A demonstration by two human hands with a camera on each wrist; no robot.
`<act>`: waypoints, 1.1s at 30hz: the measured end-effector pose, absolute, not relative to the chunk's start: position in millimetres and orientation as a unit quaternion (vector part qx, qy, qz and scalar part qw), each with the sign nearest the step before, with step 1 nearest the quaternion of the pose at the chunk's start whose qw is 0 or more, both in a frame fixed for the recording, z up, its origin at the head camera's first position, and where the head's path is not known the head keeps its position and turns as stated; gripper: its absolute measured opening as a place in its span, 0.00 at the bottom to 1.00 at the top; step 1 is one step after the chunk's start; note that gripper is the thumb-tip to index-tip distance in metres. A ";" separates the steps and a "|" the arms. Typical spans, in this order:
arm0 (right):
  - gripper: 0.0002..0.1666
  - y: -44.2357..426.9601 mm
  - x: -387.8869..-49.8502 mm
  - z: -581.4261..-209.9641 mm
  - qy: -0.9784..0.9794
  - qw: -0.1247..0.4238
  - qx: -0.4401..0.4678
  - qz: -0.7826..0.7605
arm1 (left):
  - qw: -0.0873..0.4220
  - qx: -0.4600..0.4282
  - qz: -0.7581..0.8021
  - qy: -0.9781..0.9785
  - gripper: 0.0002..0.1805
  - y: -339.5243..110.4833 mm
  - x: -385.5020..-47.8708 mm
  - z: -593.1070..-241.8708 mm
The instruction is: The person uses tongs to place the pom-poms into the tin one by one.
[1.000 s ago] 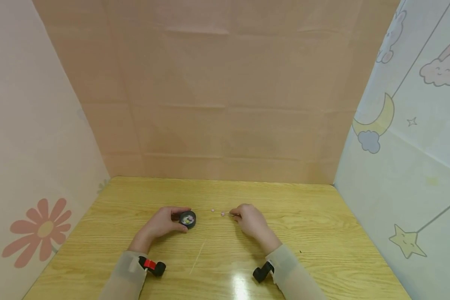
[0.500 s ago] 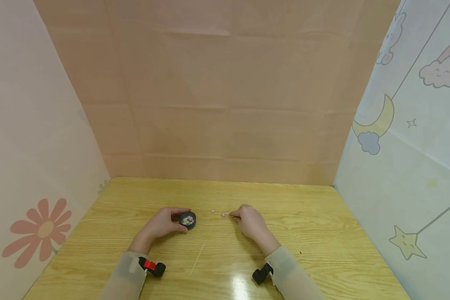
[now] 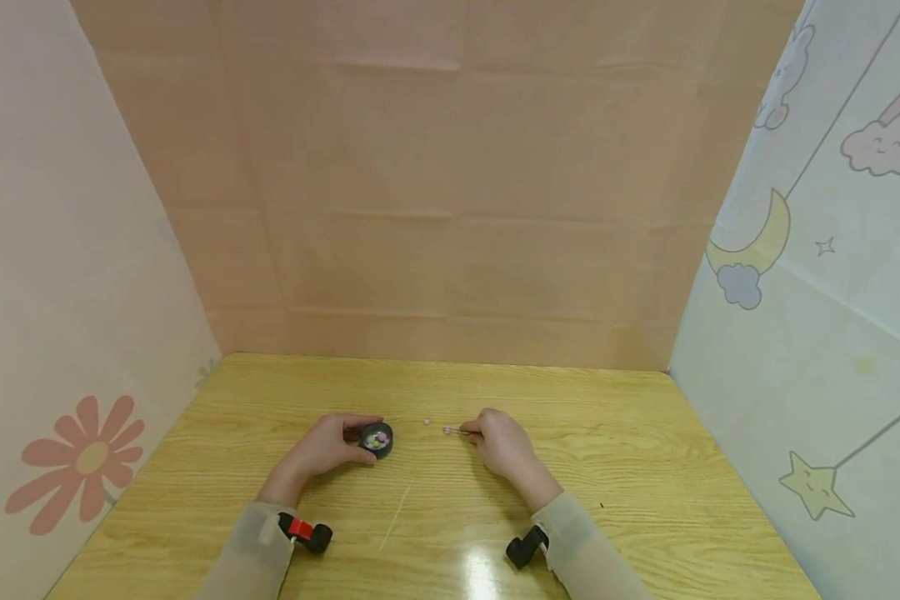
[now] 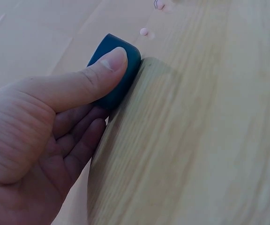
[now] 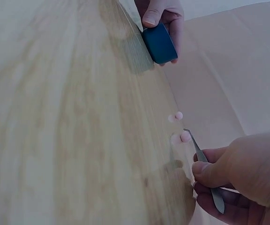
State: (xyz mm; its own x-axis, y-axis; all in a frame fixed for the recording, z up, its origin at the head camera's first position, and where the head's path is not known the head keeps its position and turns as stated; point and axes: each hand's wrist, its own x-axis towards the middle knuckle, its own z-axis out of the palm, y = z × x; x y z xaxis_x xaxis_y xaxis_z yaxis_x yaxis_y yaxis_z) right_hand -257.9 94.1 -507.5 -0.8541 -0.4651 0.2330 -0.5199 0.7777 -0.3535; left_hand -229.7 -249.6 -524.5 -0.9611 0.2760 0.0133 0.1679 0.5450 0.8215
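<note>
My left hand [image 3: 328, 443] holds a small dark round container [image 4: 128, 70] between thumb and fingers, on the table at the left of centre. Through its open top, the head view shows several small coloured beads [image 3: 377, 439]. My right hand [image 3: 504, 443] pinches metal tweezers [image 5: 200, 153] between thumb and fingers. Their bent tips point left and lie at a pink bead [image 5: 185, 136]; whether they grip it I cannot tell. A second pink bead [image 5: 178, 115] lies on the table between that bead and the container, apart from both.
The wood-grain table [image 3: 450, 517] carries a thin pale line [image 3: 396, 515] in front of the container and a small dark speck [image 3: 602, 505] right of my right arm. A brown paper wall [image 3: 450, 208] closes the back, with patterned white panels [image 3: 817, 350] on both sides.
</note>
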 end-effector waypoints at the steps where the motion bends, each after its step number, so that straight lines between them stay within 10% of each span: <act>1: 0.12 94.2 -257.8 -507.4 -0.940 0.066 0.262 0.207 | 0.059 0.125 0.459 0.878 0.37 -249.3 -229.5 -523.9; 33: 0.14 92.7 -258.6 -509.9 -0.942 0.065 0.265 0.196 | 0.058 0.128 0.461 0.876 0.37 -249.6 -229.8 -524.1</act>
